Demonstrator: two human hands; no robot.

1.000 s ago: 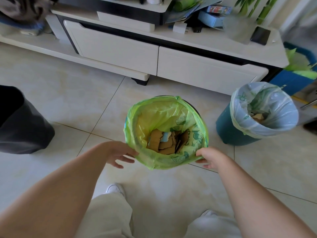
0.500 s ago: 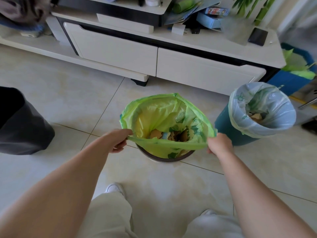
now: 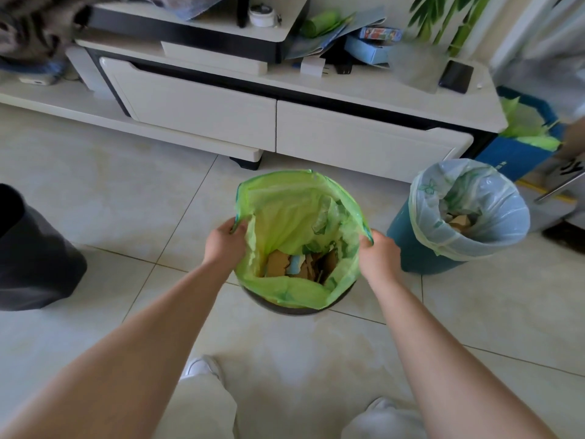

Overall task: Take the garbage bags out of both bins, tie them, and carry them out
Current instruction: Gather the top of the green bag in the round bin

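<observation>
1. On the tiled floor [image 3: 95,191], in front of the white TV cabinet [image 3: 275,122], sat a dark bin [image 3: 294,307] with a green garbage bag [image 3: 294,204], its rim pulled up clear of the bin.
2. Left hand [image 3: 223,243] pinched the bag's left edge; right hand [image 3: 376,253] gripped the right edge.
3. Cardboard scraps [image 3: 278,263] lay inside.
4. Blue bin [image 3: 411,248] with a pale bag [image 3: 493,201] stood just right, untouched.

Open tiled floor [image 3: 104,198] left of green bag [image 3: 294,213], blue bin [image 3: 421,248] close right, cabinet [image 3: 285,128] behind
</observation>
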